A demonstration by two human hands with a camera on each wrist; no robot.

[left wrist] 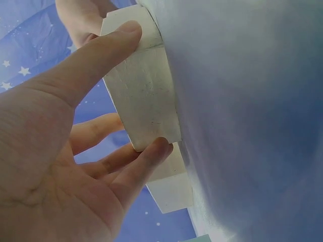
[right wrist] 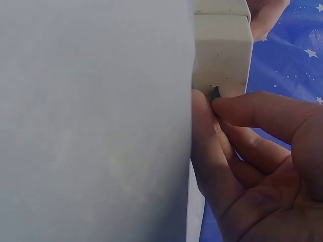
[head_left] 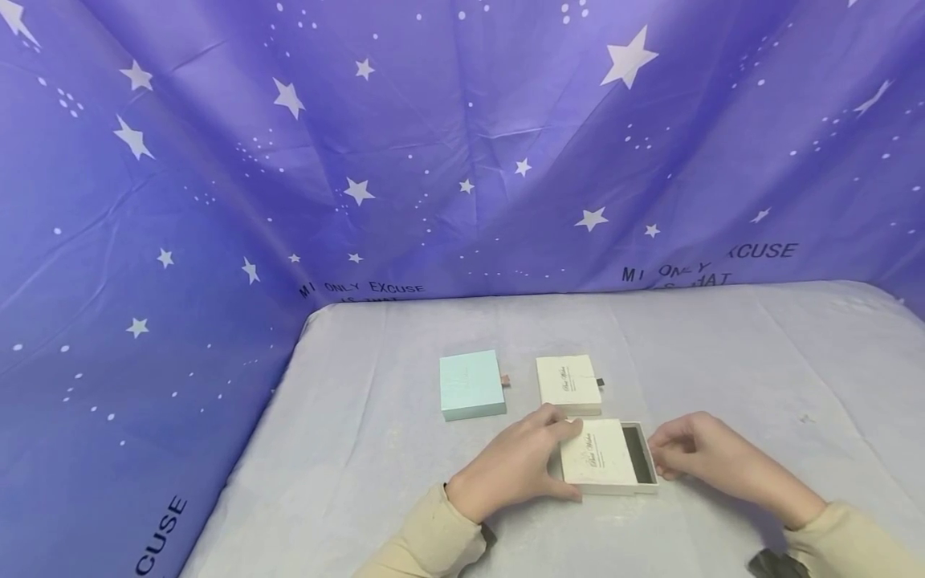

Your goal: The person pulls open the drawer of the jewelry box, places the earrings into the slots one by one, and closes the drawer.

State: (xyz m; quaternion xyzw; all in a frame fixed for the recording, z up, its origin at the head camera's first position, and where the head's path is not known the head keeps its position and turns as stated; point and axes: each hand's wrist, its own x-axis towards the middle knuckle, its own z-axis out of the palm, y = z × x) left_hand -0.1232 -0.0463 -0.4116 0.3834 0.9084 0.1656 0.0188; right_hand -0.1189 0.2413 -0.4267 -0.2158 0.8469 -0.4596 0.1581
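A cream drawer box (head_left: pixel 596 457) with printed lettering lies near the front of the table, its inner drawer (head_left: pixel 648 453) slid partly out to the right and showing a dark inside. My left hand (head_left: pixel 523 457) grips the sleeve of this box from its left end, thumb on the near side and fingers on the far side. At the drawer's right end, my right hand (head_left: pixel 704 453) pinches a small dark pull tab (right wrist: pixel 216 93) between thumb and fingers, seen closely in the right wrist view.
Behind the left hand sits a pale turquoise drawer box (head_left: pixel 471 385) with a pinkish tab. Another cream drawer box (head_left: pixel 568 384) with a dark tab lies just behind the held one. A purple star-printed curtain (head_left: pixel 462 144) hangs along the back and left of the grey-white table covering (head_left: pixel 347 449).
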